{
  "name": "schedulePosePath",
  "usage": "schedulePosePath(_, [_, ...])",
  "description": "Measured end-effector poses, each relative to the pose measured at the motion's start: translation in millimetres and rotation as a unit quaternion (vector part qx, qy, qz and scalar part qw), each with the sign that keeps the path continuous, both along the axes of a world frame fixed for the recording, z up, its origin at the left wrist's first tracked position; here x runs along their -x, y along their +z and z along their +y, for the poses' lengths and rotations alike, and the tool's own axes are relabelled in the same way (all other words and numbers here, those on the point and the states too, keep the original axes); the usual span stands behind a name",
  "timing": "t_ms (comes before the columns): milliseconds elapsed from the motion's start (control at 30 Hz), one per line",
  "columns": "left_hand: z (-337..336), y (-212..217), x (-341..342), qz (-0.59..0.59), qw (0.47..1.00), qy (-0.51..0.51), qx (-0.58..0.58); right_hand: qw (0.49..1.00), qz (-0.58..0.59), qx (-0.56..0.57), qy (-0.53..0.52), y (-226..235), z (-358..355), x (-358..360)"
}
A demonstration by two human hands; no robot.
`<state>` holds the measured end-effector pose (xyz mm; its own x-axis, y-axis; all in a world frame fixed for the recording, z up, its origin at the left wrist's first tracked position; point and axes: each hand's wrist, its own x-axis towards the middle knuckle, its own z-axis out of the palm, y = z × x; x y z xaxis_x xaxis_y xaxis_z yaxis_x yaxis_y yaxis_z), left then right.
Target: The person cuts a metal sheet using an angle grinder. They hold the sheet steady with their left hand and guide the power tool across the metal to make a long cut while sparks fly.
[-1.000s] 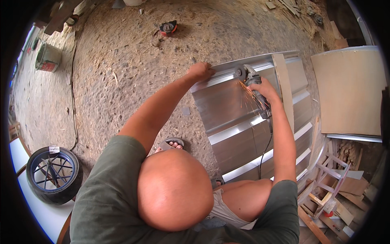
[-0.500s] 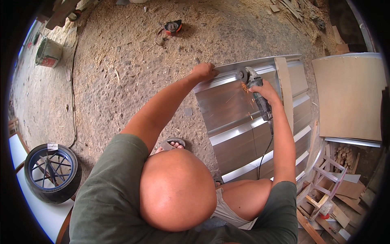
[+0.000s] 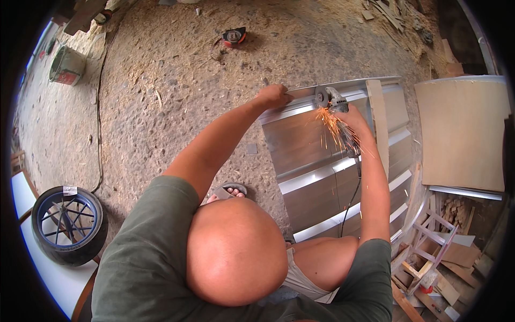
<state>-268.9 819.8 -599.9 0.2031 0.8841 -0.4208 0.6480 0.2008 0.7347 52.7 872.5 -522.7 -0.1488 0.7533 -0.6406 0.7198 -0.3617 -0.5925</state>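
Note:
A ribbed, shiny metal sheet (image 3: 292, 145) lies on the ground in front of me and to the right. My left hand (image 3: 275, 96) is closed round its far left corner. My right hand (image 3: 355, 122) grips a grey and black angle grinder (image 3: 338, 100), its disc (image 3: 322, 97) set against the rib along the sheet's far edge. Orange sparks (image 3: 330, 122) spray from the disc back toward my right wrist and forearm. The grinder's dark cord (image 3: 352, 201) trails over the sheet toward my knee. A thin line crosses the sheet lengthwise below the grinder.
A wooden strip (image 3: 379, 126) lies across the sheet, right of the grinder. Beyond it are a plywood board (image 3: 462, 131), a small wooden stool frame (image 3: 433, 236) and wood scraps. A tape measure (image 3: 234, 37) lies ahead on the sawdust-strewn ground. At left are a bucket (image 3: 67, 65) and wheel (image 3: 68, 226).
The spark spray has grown much denser and brighter and now reaches my right forearm. The grinder has shifted only slightly. My left hand still grips the sheet's corner.

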Motion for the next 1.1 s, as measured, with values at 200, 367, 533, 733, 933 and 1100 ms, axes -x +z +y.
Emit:
schedulePosePath(200, [1.8,-12.0,1.0,-0.002,1.0,0.006,0.012,1.0,-0.02,-0.01,-0.006,13.5,-7.7,16.7])
schedulePosePath(367, [3.6,-16.4,3.8,-0.007,1.0,-0.007,-0.002,1.0,-0.004,0.012,-0.005,10.6,-2.7,12.5])
schedulePosePath(533, [4.2,-6.8,-1.2,-0.001,1.0,0.001,0.012,0.998,-0.065,-0.019,0.01,5.9,0.1,3.4])
schedulePosePath(733, [0.2,-8.5,2.7,0.002,1.0,0.012,0.014,0.998,-0.048,-0.028,0.002,9.8,-7.7,16.3])
schedulePosePath(933, [3.4,-16.5,1.3,0.0,1.0,0.009,-0.01,0.997,-0.048,-0.05,0.015,4.2,-5.0,9.8])
schedulePosePath(1100, [2.1,-10.9,-0.9,-0.004,1.0,0.011,0.005,0.997,-0.072,-0.036,0.019,23.8,-8.8,18.6])
